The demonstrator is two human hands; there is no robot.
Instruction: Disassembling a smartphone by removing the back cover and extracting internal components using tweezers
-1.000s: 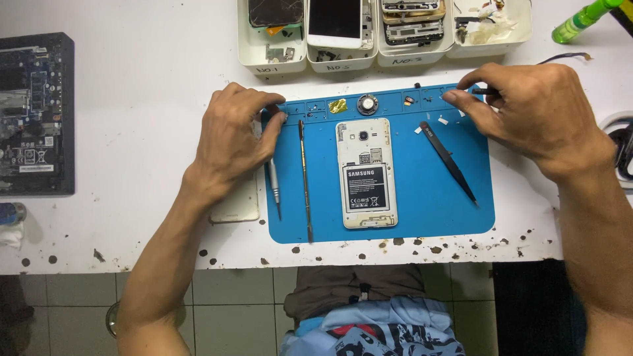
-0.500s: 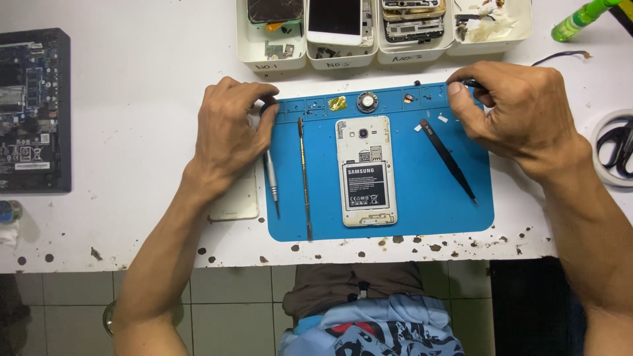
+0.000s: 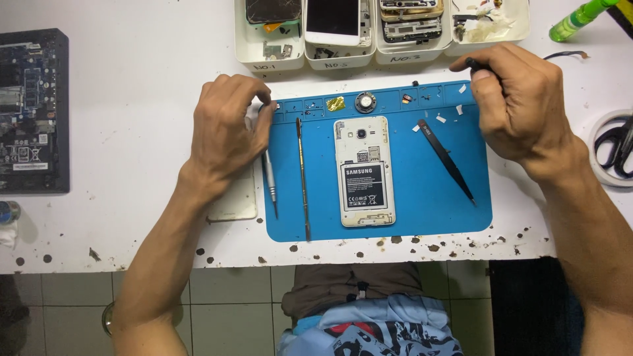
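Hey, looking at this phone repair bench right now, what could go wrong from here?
1. Small loose parts lie scattered on the blue mat near the right hand; a sweep of the wrist could flick them off and lose them.
2. The open phone lies with its battery exposed, close to the metal pry tool and black tweezers; a slip might puncture or short it.
3. The left hand rests by the screwdriver, which may roll.

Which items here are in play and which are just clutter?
In play: left hand at small grey screwdriver; right hand pinching small dark tool; opened white phone; blue mat.
Lying about: black tweezers, thin metal spudger, white parts bins, scissors, green bottle.
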